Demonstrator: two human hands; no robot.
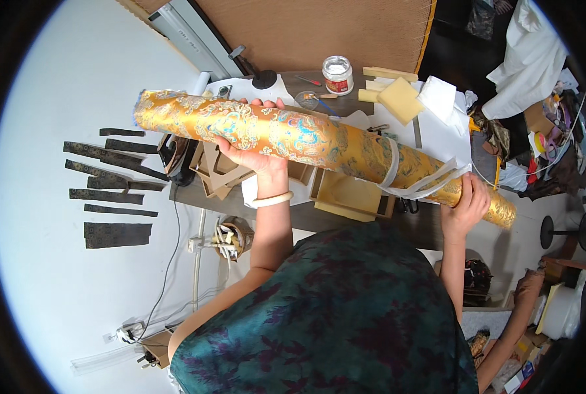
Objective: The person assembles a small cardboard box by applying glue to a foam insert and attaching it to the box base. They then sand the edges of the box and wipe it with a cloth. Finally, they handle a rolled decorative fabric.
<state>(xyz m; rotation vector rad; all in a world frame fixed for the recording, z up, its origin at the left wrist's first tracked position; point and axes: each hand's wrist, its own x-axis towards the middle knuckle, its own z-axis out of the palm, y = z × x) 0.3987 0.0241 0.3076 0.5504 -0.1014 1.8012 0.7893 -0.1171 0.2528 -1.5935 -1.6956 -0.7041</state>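
Observation:
A long roll of gold brocade fabric [227, 125] with blue and red patterns slants across the view above the table, its right end lower. My left hand [257, 157] grips it from below, left of the middle, with fingertips showing over the far side. Near the right end, my right hand [472, 200] is wrapped over the roll. A white strap [414, 192] loops around the right half of the roll beside my right hand. A pale bangle sits on my left wrist.
Behind the roll, the dark table holds a glass jar [338, 75], yellow sponge pieces [401, 100] and white paper. Below it lie a shallow wooden frame [349, 196] and an iron [173, 156]. Dark fabric strips [117, 234] hang on the left wall. Another bare forearm [513, 322] shows at lower right.

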